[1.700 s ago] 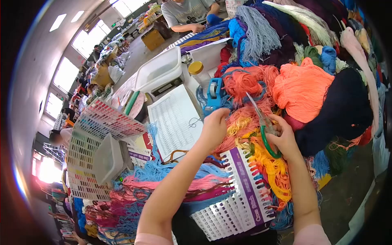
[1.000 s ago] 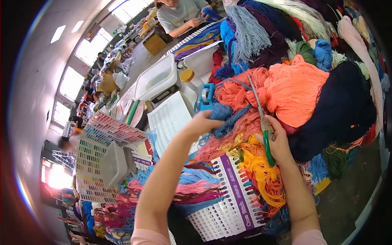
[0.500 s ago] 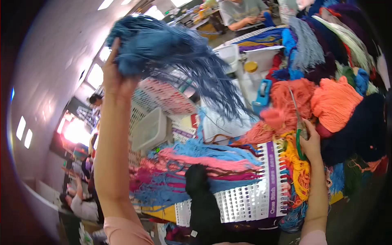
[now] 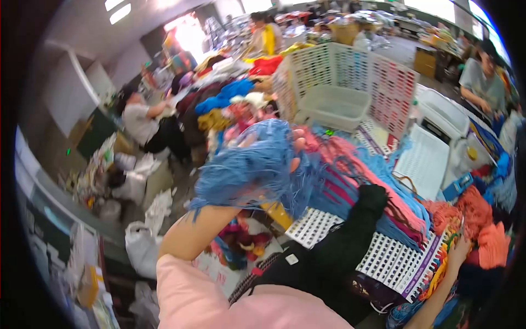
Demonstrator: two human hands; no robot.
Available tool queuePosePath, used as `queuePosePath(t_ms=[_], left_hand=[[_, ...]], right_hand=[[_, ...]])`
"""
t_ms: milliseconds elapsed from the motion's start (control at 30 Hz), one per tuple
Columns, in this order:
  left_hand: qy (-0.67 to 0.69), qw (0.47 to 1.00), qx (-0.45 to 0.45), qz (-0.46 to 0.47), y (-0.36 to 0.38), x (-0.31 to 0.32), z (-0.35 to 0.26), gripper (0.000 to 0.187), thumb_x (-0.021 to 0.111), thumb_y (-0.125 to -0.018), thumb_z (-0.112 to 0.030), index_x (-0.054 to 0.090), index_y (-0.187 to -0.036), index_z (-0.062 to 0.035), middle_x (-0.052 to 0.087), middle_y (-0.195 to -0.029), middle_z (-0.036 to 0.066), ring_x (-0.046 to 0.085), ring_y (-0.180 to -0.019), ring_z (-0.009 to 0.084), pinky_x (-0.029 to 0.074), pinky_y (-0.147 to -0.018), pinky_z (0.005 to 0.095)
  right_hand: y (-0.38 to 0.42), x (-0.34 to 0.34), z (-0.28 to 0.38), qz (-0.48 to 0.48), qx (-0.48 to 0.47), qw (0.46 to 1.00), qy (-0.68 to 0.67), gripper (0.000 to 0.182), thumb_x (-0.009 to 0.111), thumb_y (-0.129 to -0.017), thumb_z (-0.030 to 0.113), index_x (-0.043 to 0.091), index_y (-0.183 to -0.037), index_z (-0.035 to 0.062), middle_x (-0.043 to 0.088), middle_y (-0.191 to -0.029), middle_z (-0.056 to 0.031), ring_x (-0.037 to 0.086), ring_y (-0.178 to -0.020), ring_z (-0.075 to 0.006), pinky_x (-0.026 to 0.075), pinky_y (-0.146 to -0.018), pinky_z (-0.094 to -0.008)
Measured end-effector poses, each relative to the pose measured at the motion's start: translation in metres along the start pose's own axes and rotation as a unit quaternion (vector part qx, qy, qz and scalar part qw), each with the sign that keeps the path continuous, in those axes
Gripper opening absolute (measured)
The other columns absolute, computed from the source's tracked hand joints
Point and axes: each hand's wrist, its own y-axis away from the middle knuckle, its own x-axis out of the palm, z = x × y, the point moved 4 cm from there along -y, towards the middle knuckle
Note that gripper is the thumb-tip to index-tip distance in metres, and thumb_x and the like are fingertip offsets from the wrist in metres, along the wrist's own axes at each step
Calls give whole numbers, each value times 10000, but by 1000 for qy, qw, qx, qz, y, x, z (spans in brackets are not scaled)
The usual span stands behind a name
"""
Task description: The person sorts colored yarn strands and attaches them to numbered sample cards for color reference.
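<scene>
My left hand is wrapped round a loose bundle of blue thread, which drapes over the palm and hides most of the fingers. At the right, my right hand holds scissors, partly blurred; their blade points up toward coral thread. Near that hand lies yellow thread along the edge of a white punched card with a purple "Cross Stitch" strip. Pink, blue and maroon strands lie across the card. A very dark bundle lies over it toward my lap.
Behind the strands stand a white perforated basket and a clear plastic tub. A printed sheet and a blue tape dispenser lie farther right. One person sits at the left, another at the far right.
My view has swung left. The left hand has come down from its raised position with the blue thread, now bunched over the hand. The right hand stays by the coral thread with the scissors.
</scene>
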Motion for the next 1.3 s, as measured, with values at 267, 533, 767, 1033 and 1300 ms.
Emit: queuePosePath(t_ms=[267, 533, 767, 1033, 1300], left_hand=[[-198, 961, 8, -191, 75, -72, 10, 325, 324, -853, -210, 415, -1044, 36, 493, -1021, 159, 505, -925, 226, 424, -800, 324], [-370, 891, -202, -169, 188, -169, -5, 309, 516, -772, -228, 465, -1006, -34, 518, -885, 61, 507, -795, 150, 419, -676, 275], [-489, 861, 10, -139, 226, -133, -40, 418, 667, -624, -54, 470, -993, -31, 522, -874, 34, 488, -762, 87, 411, -662, 235], [-546, 744, -46, -382, 258, -253, -125, 286, 605, -659, -56, 518, -928, -18, 570, -789, 24, 536, -677, 108, 437, -593, 261], [-676, 552, 116, -475, 309, -365, -191, 341, 614, -595, -37, 524, -923, -5, 588, -803, 76, 559, -755, 153, 426, -705, 264]], right_hand=[[102, -197, 426, 8, -466, 777, -423, 285, 633, -565, 93, 551, -833, 37, 501, -839, -115, 501, -735, -241, 420, -629, -326], [152, -185, 562, 191, -497, 637, -558, 242, 533, -603, -16, 537, -843, 12, 517, -782, -124, 508, -646, -243, 414, -576, -323], [200, -168, 627, 340, -472, 619, -528, 138, 572, -644, 44, 573, -779, 19, 485, -706, -118, 504, -631, -258, 407, -566, -310], [200, -98, 639, 434, -317, 630, -560, 278, 563, -676, 4, 511, -949, 6, 432, -974, -87, 515, -701, -120, 431, -556, -212], [208, -26, 569, 569, -192, 647, -470, 226, 533, -704, -30, 506, -926, 0, 405, -945, -58, 468, -750, -104, 392, -620, -182]])
